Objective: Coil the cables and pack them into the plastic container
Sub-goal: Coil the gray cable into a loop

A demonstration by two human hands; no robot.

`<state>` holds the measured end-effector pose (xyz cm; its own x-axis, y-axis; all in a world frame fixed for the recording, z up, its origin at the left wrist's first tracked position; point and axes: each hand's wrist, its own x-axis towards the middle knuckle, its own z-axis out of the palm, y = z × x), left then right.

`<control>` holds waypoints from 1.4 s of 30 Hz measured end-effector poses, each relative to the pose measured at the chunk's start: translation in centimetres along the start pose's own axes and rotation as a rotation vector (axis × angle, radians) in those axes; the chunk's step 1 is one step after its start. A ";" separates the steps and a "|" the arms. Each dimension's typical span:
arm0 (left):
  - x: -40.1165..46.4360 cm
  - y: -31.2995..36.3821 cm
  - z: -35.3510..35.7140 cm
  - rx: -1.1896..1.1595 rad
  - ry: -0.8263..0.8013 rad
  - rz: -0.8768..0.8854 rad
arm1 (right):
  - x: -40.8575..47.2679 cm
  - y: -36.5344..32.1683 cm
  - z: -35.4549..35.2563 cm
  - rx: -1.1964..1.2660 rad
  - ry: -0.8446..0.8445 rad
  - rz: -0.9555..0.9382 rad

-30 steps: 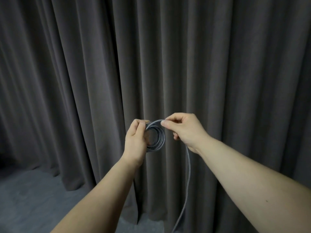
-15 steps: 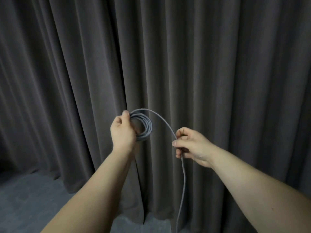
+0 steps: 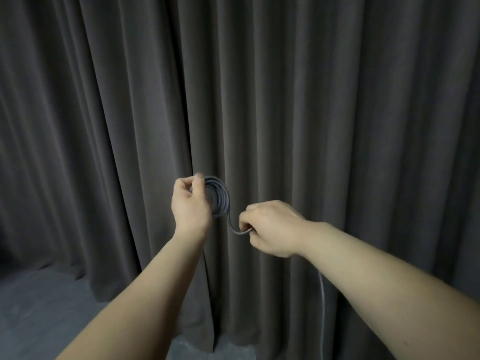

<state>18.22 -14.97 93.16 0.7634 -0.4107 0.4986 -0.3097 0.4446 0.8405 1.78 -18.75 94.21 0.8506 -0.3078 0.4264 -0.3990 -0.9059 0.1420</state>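
A grey cable is wound into a small coil (image 3: 222, 198) of several loops, held up in front of a curtain. My left hand (image 3: 189, 201) grips the coil's left side with curled fingers. From the coil's bottom the cable runs in a short bend into my right hand (image 3: 270, 227), which grips it in a fist just right of and below the coil. The loose tail (image 3: 322, 307) hangs down behind my right forearm to the frame's bottom. No plastic container is in view.
A dark grey pleated curtain (image 3: 285, 100) fills the whole background. A strip of grey floor (image 3: 39, 307) shows at the lower left and below the curtain's hem.
My right hand has turned over and dropped, drawing the wide arc of cable down into a short bend under the coil. The left hand with the coil has stayed about where it was.
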 end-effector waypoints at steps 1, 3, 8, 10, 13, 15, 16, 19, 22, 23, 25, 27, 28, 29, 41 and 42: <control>-0.5 0.1 0.1 0.033 -0.021 0.014 | -0.1 -0.2 -0.6 0.039 -0.018 -0.017; -1.4 0.1 0.3 0.049 -0.073 0.025 | -0.2 -0.2 -1.6 0.146 -0.024 -0.044; -3.6 1.1 1.1 -0.042 -0.258 -0.069 | -0.6 -0.3 -2.4 0.382 0.117 -0.102; -4.7 1.7 1.5 -0.135 -0.312 -0.134 | -0.9 -0.1 -2.3 0.429 0.271 -0.047; -6.0 2.3 2.0 -0.225 -0.383 -0.156 | -1.4 1.2 -2.7 0.425 0.420 0.272; -6.8 2.8 2.3 -0.235 -0.432 -0.173 | -1.7 1.7 -3.1 0.352 0.384 0.452; -7.0 3.0 2.5 -0.235 -0.439 -0.172 | -1.8 1.8 -3.2 0.342 0.376 0.497; -6.5 3.4 2.6 -0.258 -0.384 -0.147 | -1.7 1.9 -2.9 0.473 0.404 0.453; -5.0 3.4 2.3 -0.246 -0.257 -0.118 | -2.0 2.5 -2.3 0.783 0.449 0.341; -4.6 3.4 2.2 -0.240 -0.234 -0.117 | -2.2 2.7 -2.3 0.877 0.429 0.323; -4.1 3.3 2.1 -0.222 -0.220 -0.124 | -2.9 2.8 -2.4 1.032 0.348 0.307; -4.0 3.4 2.1 -0.205 -0.221 -0.130 | -3.4 2.7 -2.5 1.195 0.242 0.315; -4.0 3.3 2.1 -0.202 -0.225 -0.132 | -3.4 2.7 -2.5 1.251 0.213 0.333; -4.0 3.3 2.1 -0.201 -0.233 -0.132 | -3.3 2.7 -2.5 1.267 0.222 0.353; -5.0 2.2 2.1 -0.072 -0.454 0.062 | -0.2 3.2 -1.1 0.978 0.606 0.599; -4.9 2.1 2.2 -0.057 -0.421 0.084 | -0.2 3.2 -1.0 0.991 0.591 0.611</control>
<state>12.63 -13.78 92.98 0.4350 -0.6548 0.6181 -0.3201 0.5291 0.7859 -0.03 -21.34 95.46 0.2433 -0.7996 0.5490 -0.0288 -0.5718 -0.8199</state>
